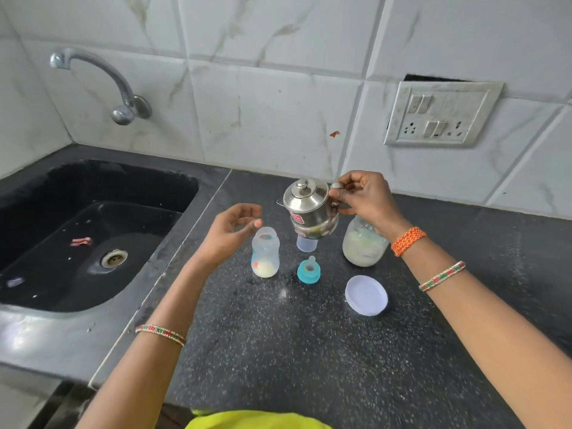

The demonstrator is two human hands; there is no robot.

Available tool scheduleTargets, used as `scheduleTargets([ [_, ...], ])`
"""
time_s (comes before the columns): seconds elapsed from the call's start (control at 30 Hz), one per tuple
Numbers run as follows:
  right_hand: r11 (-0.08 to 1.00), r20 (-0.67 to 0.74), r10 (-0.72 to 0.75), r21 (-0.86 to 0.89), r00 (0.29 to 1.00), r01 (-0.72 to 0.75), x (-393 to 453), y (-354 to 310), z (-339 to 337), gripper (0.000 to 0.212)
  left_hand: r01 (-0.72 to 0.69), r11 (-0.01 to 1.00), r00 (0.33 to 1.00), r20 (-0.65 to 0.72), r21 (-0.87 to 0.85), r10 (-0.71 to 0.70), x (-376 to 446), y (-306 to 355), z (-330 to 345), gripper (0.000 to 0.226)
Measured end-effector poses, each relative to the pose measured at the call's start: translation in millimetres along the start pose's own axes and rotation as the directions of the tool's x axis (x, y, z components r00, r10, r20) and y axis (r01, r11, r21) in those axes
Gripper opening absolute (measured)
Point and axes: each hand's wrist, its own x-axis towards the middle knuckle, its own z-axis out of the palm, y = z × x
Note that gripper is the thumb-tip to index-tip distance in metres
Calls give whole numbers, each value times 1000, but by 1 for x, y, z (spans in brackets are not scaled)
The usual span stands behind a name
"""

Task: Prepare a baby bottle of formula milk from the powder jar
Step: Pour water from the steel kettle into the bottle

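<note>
A clear baby bottle (265, 252) stands uncapped on the black counter (309, 351), with pale powder in its bottom. My left hand (230, 232) hovers open just left of its mouth, not touching it. My right hand (366, 198) grips the handle of a small lidded steel kettle (309, 207), held in the air above a clear bottle cap (306, 243). The teal teat ring (308, 270) lies between the bottle and the jar. The glass powder jar (363, 246) stands open behind my right wrist, partly hidden. Its white lid (366, 295) lies in front of it.
A black sink (93, 230) with a steel drain takes up the left side, under a steel tap (123, 97) on the tiled wall. A switch and socket plate (439, 114) is on the wall at the right.
</note>
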Motion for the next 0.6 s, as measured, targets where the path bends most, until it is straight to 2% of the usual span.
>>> scheduleTargets([
  [0.13, 1000, 42, -23, -19, 999, 24, -6, -1, 3, 10, 103, 990, 986, 124, 97, -115, -7, -19, -2, 47],
  [0.23, 996, 54, -47, -72, 997, 51, -5, -3, 5, 11, 97, 986, 975, 186, 139, -123, -9, -30, 6, 53],
  [0.43, 988, 69, -54, -142, 996, 63, -1, -7, 4, 14, 82, 993, 984, 151, 79, -93, -9, -43, 17, 51],
  [0.6, 955, 80, -115, -266, 990, 132, 3, -12, 4, 8, 87, 996, 984, 153, 34, -91, -7, -48, 24, 62],
])
